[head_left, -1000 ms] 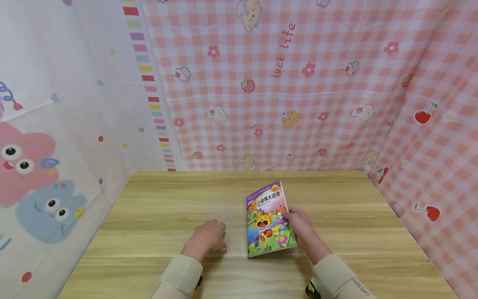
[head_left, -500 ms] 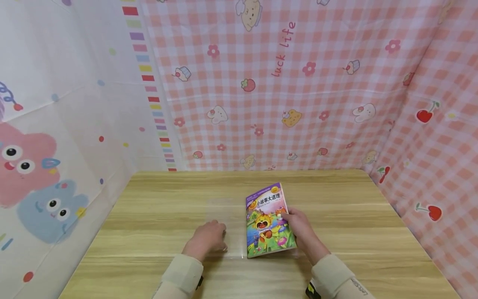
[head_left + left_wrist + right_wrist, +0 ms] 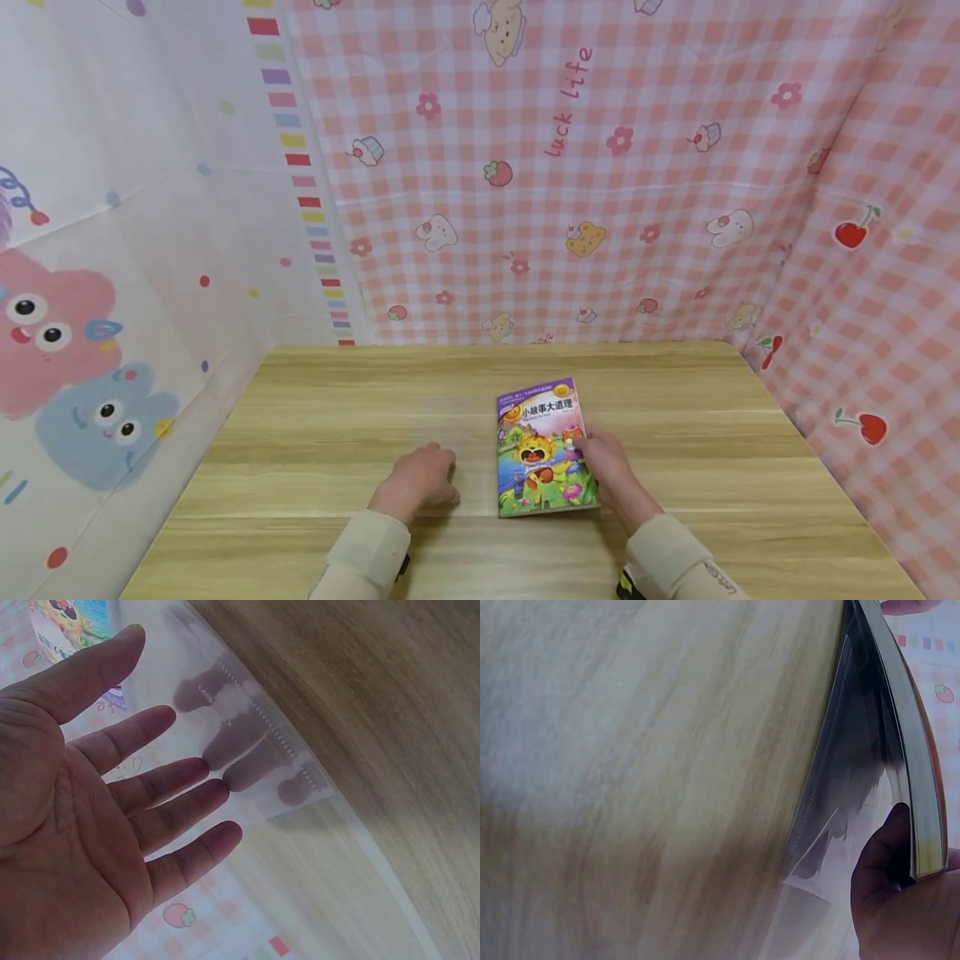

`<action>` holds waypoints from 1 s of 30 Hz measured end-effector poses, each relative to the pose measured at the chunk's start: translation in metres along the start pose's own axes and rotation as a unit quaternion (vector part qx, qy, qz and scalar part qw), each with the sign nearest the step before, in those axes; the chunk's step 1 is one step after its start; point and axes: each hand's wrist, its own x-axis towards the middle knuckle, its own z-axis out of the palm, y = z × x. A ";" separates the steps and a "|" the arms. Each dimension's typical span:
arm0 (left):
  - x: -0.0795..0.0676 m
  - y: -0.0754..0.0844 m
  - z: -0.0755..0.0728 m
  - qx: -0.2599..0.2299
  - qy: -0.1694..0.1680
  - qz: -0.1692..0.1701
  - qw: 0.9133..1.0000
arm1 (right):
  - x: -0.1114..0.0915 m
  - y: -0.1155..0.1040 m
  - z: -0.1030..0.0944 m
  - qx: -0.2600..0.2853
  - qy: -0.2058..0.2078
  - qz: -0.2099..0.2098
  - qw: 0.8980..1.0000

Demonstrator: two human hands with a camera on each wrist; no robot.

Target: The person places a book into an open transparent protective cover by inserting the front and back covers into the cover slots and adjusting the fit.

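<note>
My right hand (image 3: 611,477) grips the right edge of a paperback storybook (image 3: 542,487), thumb on the colourful cartoon cover. In the right wrist view the fingers reach behind the book's page block (image 3: 924,817), which is tilted up off a clear plastic sheet (image 3: 832,787). That thin clear sheet (image 3: 206,664) has a dotted seam along one edge and lies flat on the tabletop. My left hand (image 3: 418,480) is left of the book, palm down, with the fingers extended. Up close, the left hand's fingertips (image 3: 196,766) rest right at the sheet, which mirrors them.
The wood-grain table (image 3: 300,433) spreads around both hands. Behind it hangs a pink checked cloth (image 3: 465,200) with cartoon prints. A white printed cloth (image 3: 187,208) closes off the left side, and pink checked cloth (image 3: 885,317) the right.
The book has turned slightly clockwise and its top edge has shifted right and nearer, with the right hand still gripping it. The left hand has stayed nearly in place.
</note>
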 end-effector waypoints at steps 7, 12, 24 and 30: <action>0.002 0.001 0.004 0.014 0.024 0.023 0.999 | 0.002 0.003 0.000 -0.011 0.008 0.005 1.000; 0.004 0.014 0.008 0.037 0.037 0.064 0.997 | 0.004 0.006 0.000 -0.037 0.013 -0.011 0.999; 0.007 0.034 0.020 0.042 -0.004 0.102 0.994 | -0.006 0.005 0.008 -0.157 0.027 -0.076 0.984; 0.007 0.035 0.024 0.044 -0.007 0.099 0.994 | -0.018 -0.003 0.011 -0.151 0.028 -0.090 0.984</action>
